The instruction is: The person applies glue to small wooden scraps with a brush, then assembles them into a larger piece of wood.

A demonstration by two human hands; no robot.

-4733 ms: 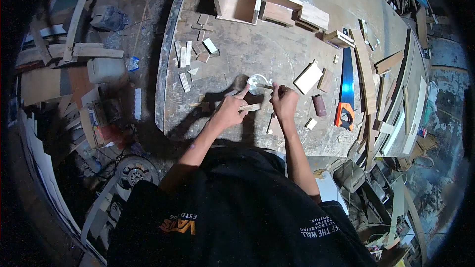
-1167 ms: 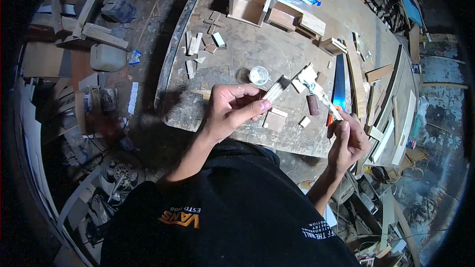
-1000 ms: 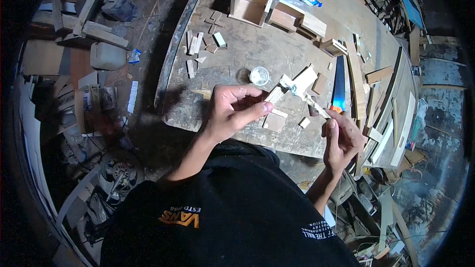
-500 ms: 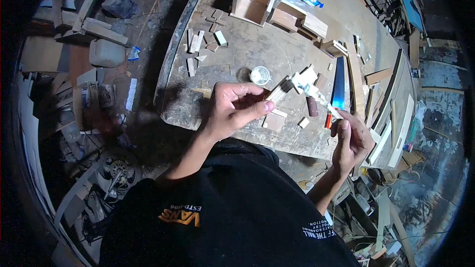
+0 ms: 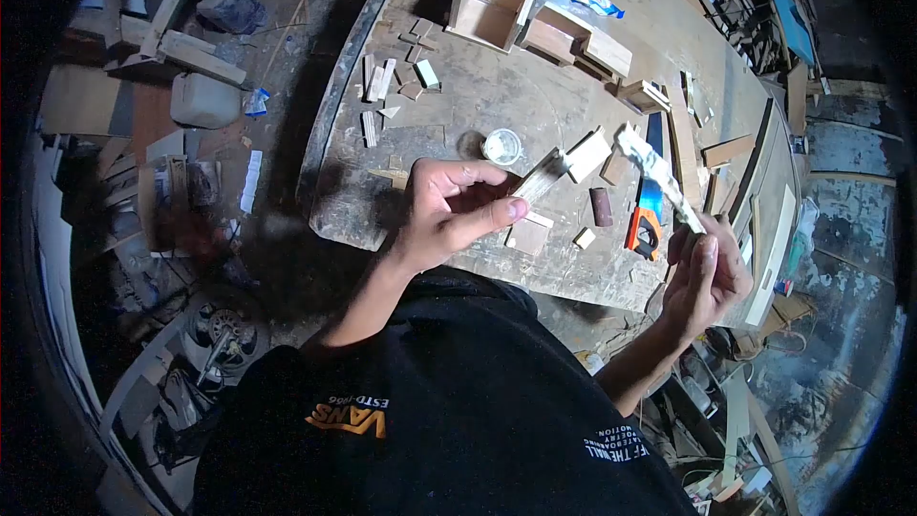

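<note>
My left hand (image 5: 458,205) pinches a small wooden block (image 5: 543,175) between thumb and fingers, its far end pointing up and right over the workbench. In my right hand (image 5: 709,268) is a thin stick (image 5: 669,182), its far end coated with a thick white paste. The coated end is apart from the block. Just beyond the block lies a pale wood piece (image 5: 587,155). A clear plastic cup (image 5: 501,146) with white stuff in it stands near my left fingers. Under the stick lies a handsaw with an orange handle (image 5: 645,231) and a blue blade.
Several small wood offcuts (image 5: 382,81) lie on the left of the workbench (image 5: 458,105). An open wooden box (image 5: 487,14) and a second wooden piece (image 5: 578,38) stand at the back. A brown roll (image 5: 600,207) and long wood strips (image 5: 684,139) are at the right.
My right hand and the stick have moved right, away from the block, uncovering the saw's orange handle. My left hand and the block have stayed nearly still.
</note>
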